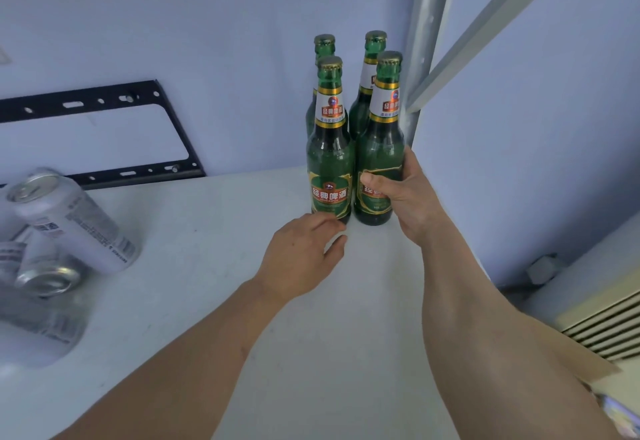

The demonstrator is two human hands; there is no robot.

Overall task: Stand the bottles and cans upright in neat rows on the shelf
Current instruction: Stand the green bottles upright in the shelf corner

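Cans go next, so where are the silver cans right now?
The silver cans lie piled on their sides at the shelf's far left edge, below the black bracket.

Both forearms were bare from the bottom edge of the view to the wrists, with no sleeve showing, and the left hand (300, 255) and right hand (398, 194) were ungloved, with short nails.
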